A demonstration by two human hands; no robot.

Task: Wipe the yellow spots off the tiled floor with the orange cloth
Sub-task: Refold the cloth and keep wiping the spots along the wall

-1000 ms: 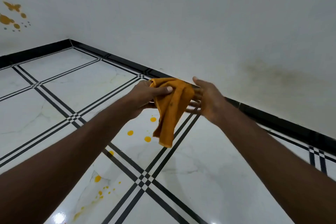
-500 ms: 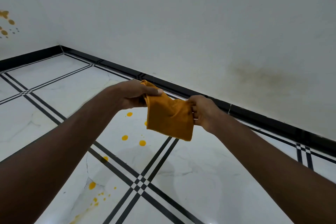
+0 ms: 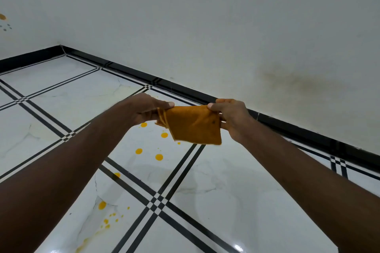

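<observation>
The folded orange cloth (image 3: 194, 126) hung in mid-air between both hands, stretched flat along its top edge and dropping to a squarish flap with a pointed lower corner on each side. Its left edge showed several stacked layers, thin parallel lines where the folds met. A small dark fleck sat on its right half. The fabric looked soft and matte, a deep mustard-orange, close in colour to the spill below it.

The left hand (image 3: 147, 109) pinched the cloth's upper left corner, thumb laid flat on top, and the fingers (image 3: 150, 116) curled underneath. The right hand (image 3: 233, 118) pinched the upper right corner the same way, thumb over the top edge; its other fingers were tucked behind the cloth and mostly hidden, so how they lay could not be told.

Below, the glossy white marble-look tiled floor (image 3: 226, 201) with black double-line borders carried the round yellow spots (image 3: 159, 157): a scatter of four or five just under the cloth, one on a black line, and a second cluster of smaller drops and a smear (image 3: 107, 223) near the lower left. The cloth was held well above them, touching none. Its flap covered part of the floor, so any spots behind it were out of sight.

A black skirting strip (image 3: 287, 127) ran along the base of the white wall (image 3: 205, 26), which bore a faint brownish smudge (image 3: 298, 82). At the far left edge, an orange splash (image 3: 2, 17) on the wall was cut off by the frame.
</observation>
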